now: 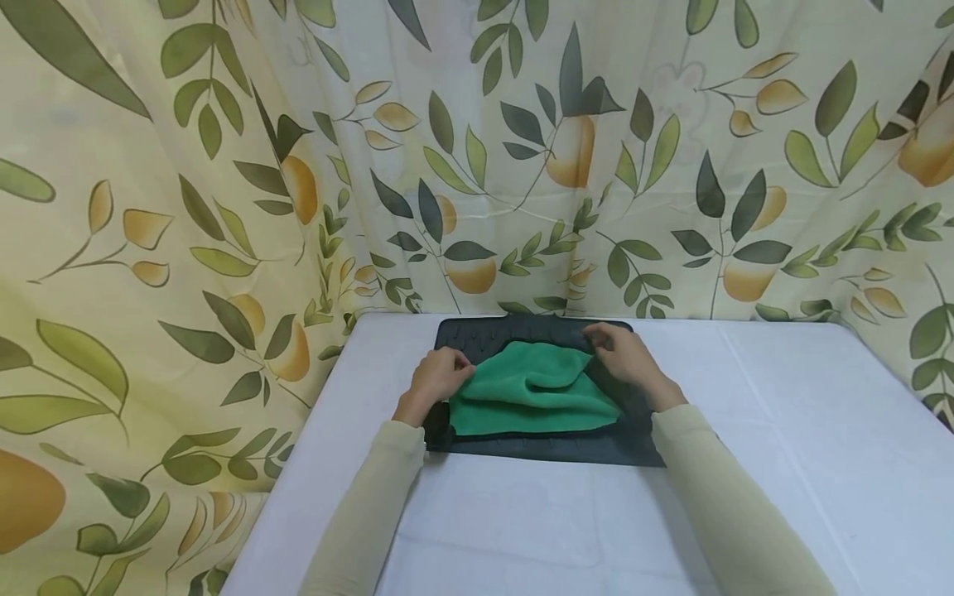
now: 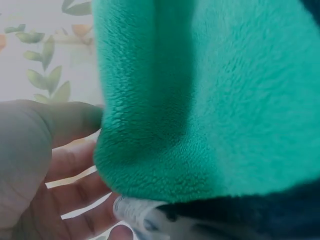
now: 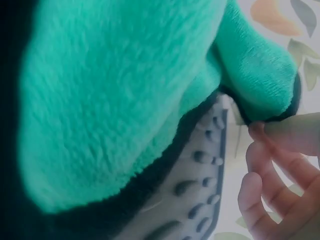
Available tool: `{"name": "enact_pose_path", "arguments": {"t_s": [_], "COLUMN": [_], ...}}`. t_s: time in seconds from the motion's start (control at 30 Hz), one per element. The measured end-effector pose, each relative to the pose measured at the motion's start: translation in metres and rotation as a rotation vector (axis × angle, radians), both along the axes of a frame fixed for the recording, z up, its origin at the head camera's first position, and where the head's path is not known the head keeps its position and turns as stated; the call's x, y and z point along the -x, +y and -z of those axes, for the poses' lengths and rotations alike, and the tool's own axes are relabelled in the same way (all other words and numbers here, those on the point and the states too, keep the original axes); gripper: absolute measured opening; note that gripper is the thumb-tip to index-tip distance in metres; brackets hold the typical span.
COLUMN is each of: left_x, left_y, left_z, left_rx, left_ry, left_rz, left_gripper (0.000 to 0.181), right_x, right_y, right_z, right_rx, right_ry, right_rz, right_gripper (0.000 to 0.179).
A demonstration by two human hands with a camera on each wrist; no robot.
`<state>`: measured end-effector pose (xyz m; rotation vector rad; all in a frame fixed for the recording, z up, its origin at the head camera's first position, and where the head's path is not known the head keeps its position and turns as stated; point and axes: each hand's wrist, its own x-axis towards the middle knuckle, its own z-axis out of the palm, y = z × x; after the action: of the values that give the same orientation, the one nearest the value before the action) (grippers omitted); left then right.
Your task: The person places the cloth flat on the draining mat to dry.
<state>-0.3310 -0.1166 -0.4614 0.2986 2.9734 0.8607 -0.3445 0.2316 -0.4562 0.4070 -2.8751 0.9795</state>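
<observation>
A fluffy green cloth [image 1: 532, 393] with a dark edge is spread, rumpled and folded, over a black studded mat [image 1: 522, 447]. My left hand [image 1: 441, 374] pinches the cloth's left edge. In the left wrist view, the thumb [image 2: 75, 120] meets the cloth's side while the other fingers spread below. A whitish piece with dark marks [image 2: 142, 216] shows under the cloth there. With thumb and forefinger, my right hand [image 1: 622, 354] pinches the upper right corner of the cloth, near the mat's far edge. The right wrist view shows this corner raised, its dark underside turned out.
The mat's raised bumps [image 3: 200, 157] show beneath the lifted cloth. A white-covered table [image 1: 782, 430] carries the mat near its far edge. Behind and to the left hangs a curtain [image 1: 522, 165] printed with leaves and fruit.
</observation>
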Motion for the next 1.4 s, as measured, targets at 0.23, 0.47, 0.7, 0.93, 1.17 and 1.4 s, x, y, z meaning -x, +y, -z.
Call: {"name": "enact_pose_path", "arguments": {"t_s": [0.23, 0.47, 0.7, 0.93, 1.17, 1.4], "left_x": [0.014, 0.017, 0.017, 0.018, 0.020, 0.023], "left_y": [0.012, 0.020, 0.011, -0.002, -0.003, 0.002], "left_z": [-0.001, -0.006, -0.008, -0.013, -0.015, -0.009], "left_rx": [0.062, 0.081, 0.028, -0.006, -0.038, -0.019], "left_ry": [-0.045, -0.053, 0.001, 0.067, 0.089, 0.057], "left_rz": [0.043, 0.029, -0.052, -0.134, -0.205, -0.221], "left_gripper": [0.028, 0.017, 0.015, 0.015, 0.014, 0.014], "right_x": [0.009, 0.009, 0.004, 0.001, 0.003, 0.017], "right_y": [0.003, 0.007, 0.011, 0.016, 0.012, 0.006], "right_z": [0.002, -0.003, -0.018, -0.037, -0.050, -0.034], "right_rx": [-0.049, -0.068, -0.075, -0.050, -0.008, 0.014], "right_ry": [-0.028, -0.005, 0.028, 0.044, 0.118, 0.071], "right_rz": [-0.031, -0.049, -0.029, 0.009, 0.050, 0.067], "right_gripper": [0.034, 0.023, 0.019, 0.024, 0.032, 0.029]}}
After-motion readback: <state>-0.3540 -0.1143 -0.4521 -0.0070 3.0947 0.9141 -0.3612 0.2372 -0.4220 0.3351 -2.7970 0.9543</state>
